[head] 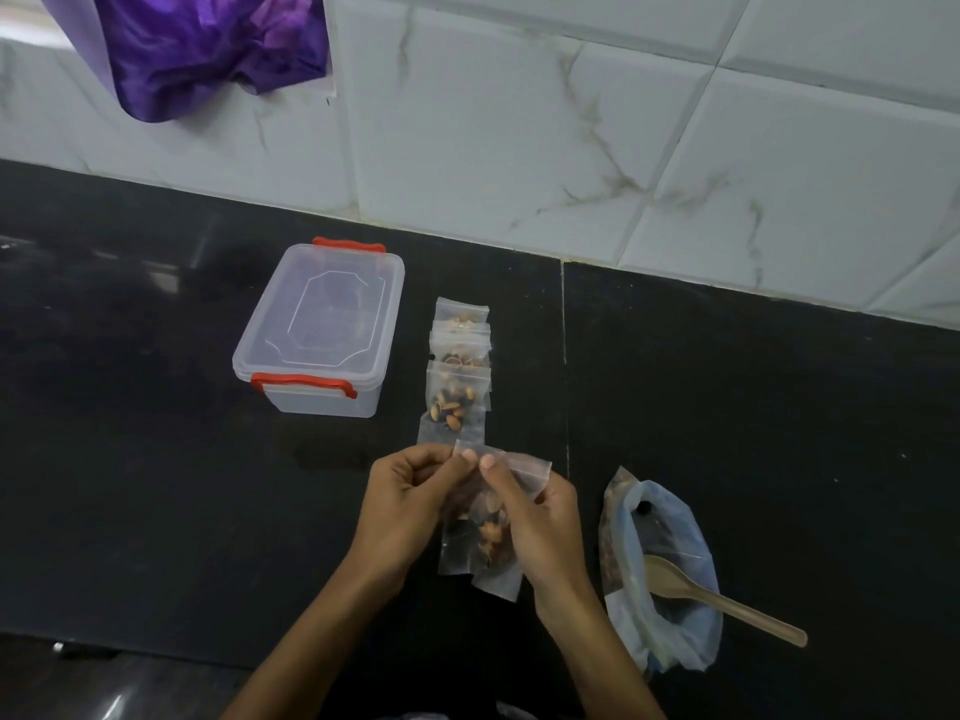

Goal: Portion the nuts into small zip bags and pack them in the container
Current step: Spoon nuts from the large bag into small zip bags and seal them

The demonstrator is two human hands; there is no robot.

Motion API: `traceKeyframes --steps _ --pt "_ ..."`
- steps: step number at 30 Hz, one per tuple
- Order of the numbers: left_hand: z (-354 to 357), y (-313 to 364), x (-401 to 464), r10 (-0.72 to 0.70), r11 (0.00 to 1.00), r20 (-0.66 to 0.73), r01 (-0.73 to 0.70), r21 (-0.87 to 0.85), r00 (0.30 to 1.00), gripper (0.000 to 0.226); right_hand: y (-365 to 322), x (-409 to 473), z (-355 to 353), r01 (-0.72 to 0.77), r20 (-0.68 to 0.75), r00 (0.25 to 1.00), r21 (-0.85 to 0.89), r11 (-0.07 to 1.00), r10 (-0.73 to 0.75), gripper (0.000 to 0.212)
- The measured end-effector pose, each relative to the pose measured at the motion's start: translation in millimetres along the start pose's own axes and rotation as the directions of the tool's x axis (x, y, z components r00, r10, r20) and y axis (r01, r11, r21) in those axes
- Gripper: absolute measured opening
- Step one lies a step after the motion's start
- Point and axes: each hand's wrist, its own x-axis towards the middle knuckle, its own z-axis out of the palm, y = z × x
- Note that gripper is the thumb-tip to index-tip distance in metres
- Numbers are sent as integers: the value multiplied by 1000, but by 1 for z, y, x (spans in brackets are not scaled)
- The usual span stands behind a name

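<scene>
Black counter (156, 459): hands hide zip bag (480, 543) seal, prob.

Stuff you couldn't really make out

Right hand (540, 517) covered part of the small zip bag (480, 532) it pinched; whether its seal was closed was unclear. Both forearms ran off the bottom edge.
</scene>
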Motion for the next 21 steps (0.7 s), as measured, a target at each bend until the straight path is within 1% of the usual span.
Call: traceKeyframes --steps 2,4,6,9,13,16,18,21 --pt "-1 1 1 14 1000 -42 -15 -9 999 16 0 0 -1 -24 -7 1000 19 1000 24 14" --pt "-3 1 1 8 999 -69 -10 -39 998 13 0 1 -3 -14 -20 1000 18 1000 14 16" --pt "-4 0 1 10 999 -82 -13 -34 997 11 0 2 -3 -2 -20 1000 1 1000 2 17" --pt "-4 -3 3 10 999 -65 -12 -29 998 18 1 2 -1 20 4 1000 -30 999 -20 22" --pt "-3 -5 4 -41 998 -14 40 -47 999 26 3 2 0 22 6 1000 -29 999 -22 22" --pt "-3 -7 6 -81 993 0 80 -82 997 25 3 2 0 -2 5 1000 -6 1000 2 20" --pt "-4 -8 7 -99 991 -2 99 -93 995 22 3 2 -1 -18 15 1000 14 1000 18 14" --pt "-7 -8 9 -80 994 -31 78 -75 996 17 2 3 -3 -40 14 999 19 999 40 12"
